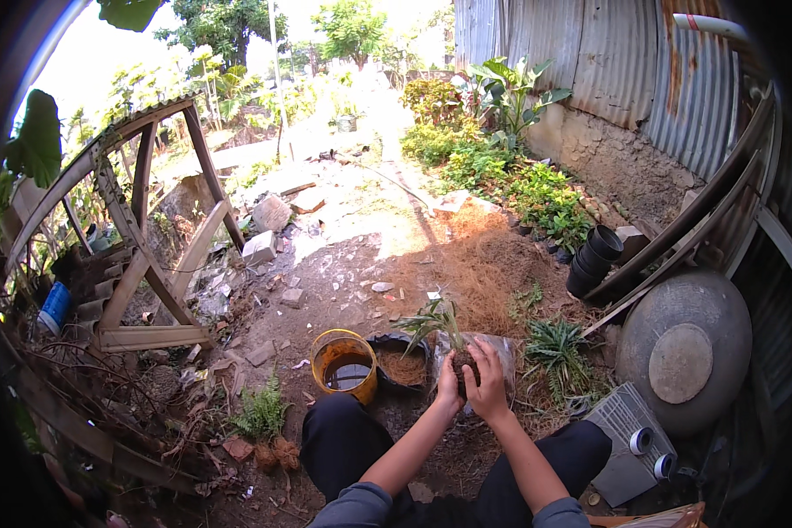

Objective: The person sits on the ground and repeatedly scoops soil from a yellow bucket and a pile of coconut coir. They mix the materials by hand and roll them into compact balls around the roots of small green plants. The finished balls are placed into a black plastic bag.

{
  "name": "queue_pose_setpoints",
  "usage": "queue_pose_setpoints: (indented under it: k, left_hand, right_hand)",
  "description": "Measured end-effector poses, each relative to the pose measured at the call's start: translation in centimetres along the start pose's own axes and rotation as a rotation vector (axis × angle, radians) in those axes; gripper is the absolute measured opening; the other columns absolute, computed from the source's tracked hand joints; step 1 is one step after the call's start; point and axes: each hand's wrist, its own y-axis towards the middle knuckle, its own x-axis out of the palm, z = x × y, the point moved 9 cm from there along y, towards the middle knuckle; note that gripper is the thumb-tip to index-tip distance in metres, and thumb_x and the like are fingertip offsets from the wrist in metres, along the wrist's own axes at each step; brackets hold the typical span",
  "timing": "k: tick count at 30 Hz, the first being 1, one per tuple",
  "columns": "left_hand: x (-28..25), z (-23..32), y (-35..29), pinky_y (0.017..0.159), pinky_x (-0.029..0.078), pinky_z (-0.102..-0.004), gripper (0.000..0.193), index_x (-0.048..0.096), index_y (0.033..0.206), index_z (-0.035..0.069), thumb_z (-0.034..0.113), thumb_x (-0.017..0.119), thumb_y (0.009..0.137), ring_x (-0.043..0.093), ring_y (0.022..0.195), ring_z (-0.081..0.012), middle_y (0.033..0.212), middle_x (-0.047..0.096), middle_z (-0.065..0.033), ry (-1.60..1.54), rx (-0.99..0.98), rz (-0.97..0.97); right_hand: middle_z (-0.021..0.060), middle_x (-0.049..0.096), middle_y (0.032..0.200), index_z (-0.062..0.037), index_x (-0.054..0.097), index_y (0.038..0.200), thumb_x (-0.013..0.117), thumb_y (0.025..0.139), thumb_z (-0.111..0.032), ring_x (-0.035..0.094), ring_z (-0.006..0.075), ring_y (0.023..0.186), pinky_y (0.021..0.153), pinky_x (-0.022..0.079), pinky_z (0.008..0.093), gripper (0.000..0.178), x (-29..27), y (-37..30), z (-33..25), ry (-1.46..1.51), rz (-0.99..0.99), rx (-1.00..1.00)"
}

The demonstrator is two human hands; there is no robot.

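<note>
Between my two cupped hands sits a small leafy plant (435,320) with a dark root ball. My left hand (449,384) presses the near left side of the ball, and my right hand (491,380) wraps its right side. The plant's narrow green leaves lean up and to the left. Beneath and behind the hands lies a clear plastic bag (507,348); its contents are mostly hidden. Left of it rests a black plastic bag (421,343) with brown fibre inside. Further left stands a yellow bucket (368,361) holding dark liquid.
A spiky green plant (558,354) grows at right, near a large round grey basin (722,352) and a grey slatted panel (620,449). Stacked black pots (596,260) stand behind. A fern (260,412) and wooden frame (154,336) are at left. Loose brown fibre (480,273) covers ground ahead.
</note>
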Motion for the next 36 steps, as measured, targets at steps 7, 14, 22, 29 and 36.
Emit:
queue_pose_setpoints:
  k: [7, 14, 22, 29, 36]
  left_hand:
    - [0.4, -0.4, -0.1, 0.081, 0.045, -0.0316, 0.035, 0.053, 0.105, 0.01, 0.036, 0.034, 0.092, 0.055, 0.091, -0.0176, 0.097, 0.057, -0.0051, 0.056, 0.023, -0.028]
    - [0.8, -0.3, -0.4, 0.091, 0.04, -0.0329, 0.04, 0.045, 0.118, 0.009, 0.038, 0.031, 0.093, 0.049, 0.104, -0.0198, 0.113, 0.05, -0.007, 0.137, 0.071, -0.06]
    - [1.7, -0.2, -0.6, 0.1, 0.032, -0.0336, 0.052, 0.034, 0.13, 0.003, 0.04, 0.027, 0.094, 0.043, 0.116, -0.0212, 0.127, 0.044, -0.0097, 0.175, 0.09, -0.018]
    - [1.8, -0.6, -0.5, 0.083, 0.046, -0.0339, 0.037, 0.054, 0.105, 0.011, 0.04, 0.038, 0.09, 0.057, 0.092, -0.0204, 0.102, 0.059, -0.0059, -0.042, -0.04, -0.126]
    - [-0.3, -1.4, 2.0, 0.081, 0.045, -0.0299, 0.035, 0.052, 0.107, 0.011, 0.039, 0.036, 0.093, 0.054, 0.094, -0.0161, 0.103, 0.055, -0.0033, -0.036, -0.003, -0.235]
  right_hand:
    - [0.0185, 0.045, 0.121, 0.0002, 0.051, 0.113, 0.049, 0.085, -0.022, 0.042, 0.0352, 0.113, 0.096, 0.032, 0.0424, 0.035, 0.2, -0.1, 0.0, 0.008, -0.018, -0.003]
    - [0.018, 0.051, 0.113, 0.0011, 0.052, 0.109, 0.051, 0.082, -0.016, 0.047, 0.0343, 0.108, 0.094, 0.035, 0.0401, 0.032, 0.1, -0.5, 0.5, 0.1, 0.074, 0.021]
    - [0.0069, 0.058, 0.104, 0.0027, 0.058, 0.102, 0.048, 0.08, -0.002, 0.054, 0.0151, 0.096, 0.085, 0.041, 0.0251, 0.024, 2.1, -3.4, 10.5, 1.006, 0.45, 0.617]
    - [0.0171, 0.053, 0.111, 0.0012, 0.055, 0.107, 0.051, 0.083, -0.019, 0.049, 0.034, 0.106, 0.092, 0.037, 0.0385, 0.031, -0.2, -0.2, 2.1, 0.235, 0.143, 0.183]
    - [0.0159, 0.051, 0.115, 0.0001, 0.056, 0.107, 0.047, 0.084, -0.016, 0.044, 0.0359, 0.11, 0.095, 0.032, 0.043, 0.03, 0.2, -0.1, -2.1, -0.032, 0.056, -0.098]
